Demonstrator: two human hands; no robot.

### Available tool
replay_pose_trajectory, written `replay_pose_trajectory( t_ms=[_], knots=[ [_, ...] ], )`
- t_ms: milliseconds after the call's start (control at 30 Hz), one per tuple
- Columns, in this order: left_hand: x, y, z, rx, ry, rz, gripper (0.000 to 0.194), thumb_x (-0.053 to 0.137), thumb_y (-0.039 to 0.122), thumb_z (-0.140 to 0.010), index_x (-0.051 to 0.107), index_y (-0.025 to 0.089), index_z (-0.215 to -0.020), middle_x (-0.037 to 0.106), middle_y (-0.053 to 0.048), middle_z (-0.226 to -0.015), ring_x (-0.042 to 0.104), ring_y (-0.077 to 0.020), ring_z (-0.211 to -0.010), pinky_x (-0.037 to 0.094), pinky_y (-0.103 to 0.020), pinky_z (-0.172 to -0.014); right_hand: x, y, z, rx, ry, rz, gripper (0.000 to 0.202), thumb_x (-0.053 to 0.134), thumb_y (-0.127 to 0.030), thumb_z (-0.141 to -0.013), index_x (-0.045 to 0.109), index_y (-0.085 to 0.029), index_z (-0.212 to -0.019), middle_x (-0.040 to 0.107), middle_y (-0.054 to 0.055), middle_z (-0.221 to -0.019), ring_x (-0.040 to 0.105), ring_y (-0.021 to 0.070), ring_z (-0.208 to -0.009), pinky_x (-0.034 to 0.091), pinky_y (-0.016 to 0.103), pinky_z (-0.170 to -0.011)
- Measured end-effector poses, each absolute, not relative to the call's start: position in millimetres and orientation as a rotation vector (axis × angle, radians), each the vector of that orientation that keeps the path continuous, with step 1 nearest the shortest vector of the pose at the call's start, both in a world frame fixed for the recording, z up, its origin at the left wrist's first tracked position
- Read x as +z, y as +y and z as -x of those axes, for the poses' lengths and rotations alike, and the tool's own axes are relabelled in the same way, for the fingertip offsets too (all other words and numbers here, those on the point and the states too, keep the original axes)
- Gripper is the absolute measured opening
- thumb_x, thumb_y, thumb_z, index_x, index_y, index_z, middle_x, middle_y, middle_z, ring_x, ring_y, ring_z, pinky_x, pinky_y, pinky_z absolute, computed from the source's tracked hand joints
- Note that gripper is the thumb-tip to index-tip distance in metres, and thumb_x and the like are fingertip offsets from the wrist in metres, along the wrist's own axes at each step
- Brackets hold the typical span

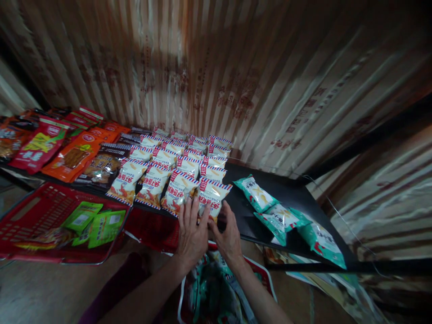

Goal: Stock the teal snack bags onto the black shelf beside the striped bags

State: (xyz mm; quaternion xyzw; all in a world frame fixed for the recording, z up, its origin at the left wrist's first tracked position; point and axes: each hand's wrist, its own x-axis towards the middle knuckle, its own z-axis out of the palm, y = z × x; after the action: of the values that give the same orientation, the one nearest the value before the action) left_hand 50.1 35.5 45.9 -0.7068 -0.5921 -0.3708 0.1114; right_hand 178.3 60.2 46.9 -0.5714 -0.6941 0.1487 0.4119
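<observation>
White snack bags with red lettering and striped edges stand in rows on a black shelf (241,198). My left hand (192,231) reaches over the front row, fingers stretched out against the lower edges of two neighbouring bags. At the front right end is a snack bag (213,195); my right hand (230,236) touches its lower right corner, thumb and fingers apart with a dark gap between them. Left of my fingertips leans another white snack bag (177,191). Below my wrists, a red basket (268,281) with a pale rim holds several green-and-white bags (222,288).
Three teal-and-white bags (281,218) lie loosely on the shelf's right part. Brown, orange and red packets (76,153) fill the left. A second red basket (20,211) holds green packets (106,228). Corrugated sheeting (189,67) rises behind; a thin wire (337,211) crosses the right end.
</observation>
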Motion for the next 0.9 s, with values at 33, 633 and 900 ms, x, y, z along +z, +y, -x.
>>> replay_pose_trajectory(
  t_ms=[33, 633, 900],
  knots=[
    [48.9, 35.4, -46.2, -1.105, -1.753, 2.035, 0.068, 0.053, 0.016, -0.084, 0.024, 0.023, -0.145, 0.006, -0.013, -0.156, 0.014, -0.0354, -0.141, 0.027, -0.058, -0.107, 48.0, 60.2, -175.6, 0.371, -1.732, 1.422, 0.065, 0.055, -0.035, -0.085, 0.028, -0.018, -0.142, 0.051, 0.017, -0.128, 0.056, 0.0264, -0.11, 0.053, 0.043, -0.086],
    [52.6, 48.0, -20.5, -1.301, -1.965, 1.854, 0.062, 0.048, 0.019, -0.087, 0.024, 0.019, -0.145, 0.01, -0.018, -0.154, 0.011, -0.0369, -0.14, 0.026, -0.06, -0.106, 50.8, 68.6, -151.1, 0.195, -1.808, 1.332, 0.05, 0.05, -0.029, -0.088, 0.038, -0.022, -0.136, 0.03, 0.016, -0.145, 0.036, 0.0293, -0.133, 0.042, 0.049, -0.102],
    [56.8, 52.7, -21.0, -1.405, -1.922, 1.937, 0.067, 0.046, 0.015, -0.088, 0.016, 0.019, -0.147, 0.001, -0.017, -0.156, 0.005, -0.0355, -0.142, 0.027, -0.058, -0.108, 58.4, 73.2, -156.4, 0.157, -1.814, 1.309, 0.047, 0.049, -0.027, -0.088, 0.041, -0.022, -0.134, 0.033, 0.015, -0.144, 0.038, 0.0288, -0.132, 0.042, 0.05, -0.102]
  ],
)
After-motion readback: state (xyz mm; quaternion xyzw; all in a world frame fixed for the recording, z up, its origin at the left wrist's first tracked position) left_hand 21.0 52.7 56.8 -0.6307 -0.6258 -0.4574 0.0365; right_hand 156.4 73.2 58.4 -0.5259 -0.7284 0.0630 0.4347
